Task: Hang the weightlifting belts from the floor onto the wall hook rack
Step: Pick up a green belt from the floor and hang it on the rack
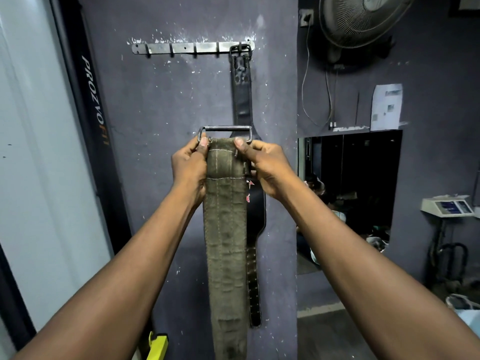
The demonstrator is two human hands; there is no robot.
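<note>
- Meanwhile, left hand (191, 165) and right hand (262, 165) pinch the olive belt (225, 229) just below its buckle (225, 132).
- Black belt (242, 94) hangs from the hook rack (181, 48), far right.

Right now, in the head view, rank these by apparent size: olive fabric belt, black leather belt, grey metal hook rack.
1. Olive fabric belt, but nearest the camera, so its lead is unsure.
2. Black leather belt, partly hidden.
3. Grey metal hook rack.

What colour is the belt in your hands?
The worn weightlifting belt is dull olive-green with pale stitching lines; the head view shows it best.
</note>
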